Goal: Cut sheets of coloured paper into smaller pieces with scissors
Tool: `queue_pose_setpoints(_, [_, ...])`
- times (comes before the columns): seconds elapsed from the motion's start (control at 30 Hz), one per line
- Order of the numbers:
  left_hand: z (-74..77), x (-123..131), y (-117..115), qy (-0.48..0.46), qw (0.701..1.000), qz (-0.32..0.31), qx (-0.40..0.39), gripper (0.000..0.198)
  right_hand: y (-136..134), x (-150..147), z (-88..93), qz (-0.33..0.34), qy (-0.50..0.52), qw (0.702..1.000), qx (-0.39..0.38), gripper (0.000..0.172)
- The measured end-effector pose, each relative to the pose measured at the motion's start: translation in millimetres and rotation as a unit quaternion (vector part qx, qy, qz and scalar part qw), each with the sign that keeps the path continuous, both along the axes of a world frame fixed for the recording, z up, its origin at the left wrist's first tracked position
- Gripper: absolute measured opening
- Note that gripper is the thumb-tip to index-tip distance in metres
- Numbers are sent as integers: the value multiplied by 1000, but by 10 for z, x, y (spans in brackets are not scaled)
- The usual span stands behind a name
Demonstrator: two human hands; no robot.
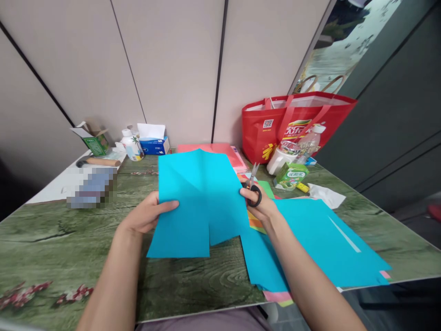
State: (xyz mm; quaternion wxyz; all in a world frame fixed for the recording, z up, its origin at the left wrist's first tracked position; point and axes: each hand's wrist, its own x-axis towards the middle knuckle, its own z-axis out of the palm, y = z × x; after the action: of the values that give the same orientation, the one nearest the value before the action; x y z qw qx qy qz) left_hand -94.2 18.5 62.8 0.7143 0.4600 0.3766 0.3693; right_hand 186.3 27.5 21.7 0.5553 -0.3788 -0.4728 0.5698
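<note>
Where the left hand [146, 216] grips: closed on the left edge of the blue sheet [200, 202], thumb across the near face, fingers hidden behind.
Right hand [260, 202]: closed at the sheet's right edge, with fingers through the black loops of the scissors [254, 186].
Scissors: blades point up and away, close together, just beside the sheet's right edge; whether they touch the paper cannot be told.
Blue sheet: held up off the table between both hands and tilted toward the camera; creases fan across its upper half and a straight slit runs up from its lower edge.
Blue stack [320, 243]: larger sheets lying flat under the right forearm, with pink, green and orange sheets showing beneath and overhanging the near edge.
Table [69, 248]: covered in a green wood-grain print.
Pink paper [220, 149]: flat behind the held sheet.
Right rear: red tote bag [296, 119] against the wall, with a plastic bottle [308, 142], a white cup [279, 158] and a green carton [291, 175] in front of it, and crumpled white paper [327, 195] nearby.
Left rear: blue tissue box [154, 145], small white bottle [132, 146], open green box [94, 140] and wooden-handled tool [99, 162].
</note>
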Motion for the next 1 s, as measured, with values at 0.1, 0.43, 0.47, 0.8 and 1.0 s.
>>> queue_pose_setpoints(0.1, [-20, 38, 28, 8, 1000, -12, -11, 36, -6, -56, 12, -82, -24, 996, 10, 39])
queue_pose_setpoints(0.43, [-46, 98, 85, 28, 995, 86, 31, 38, -46, -50, 61, -237, -103, 963, 82, 36])
queue_pose_setpoints(0.47, [-42, 106, 83, 28, 995, 92, 31, 39, -50, -60, 65, -240, -102, 961, 86, 36])
queue_pose_setpoints(0.8, [-96, 113, 132, 68, 972, 190, 116, 39, -176, -110, 174, -296, -165, 926, 165, 28])
queue_pose_setpoints(1.0, [-128, 102, 170, 123, 948, 249, 155, 33, -305, -233, 281, -20, -162, 980, 116, 36])
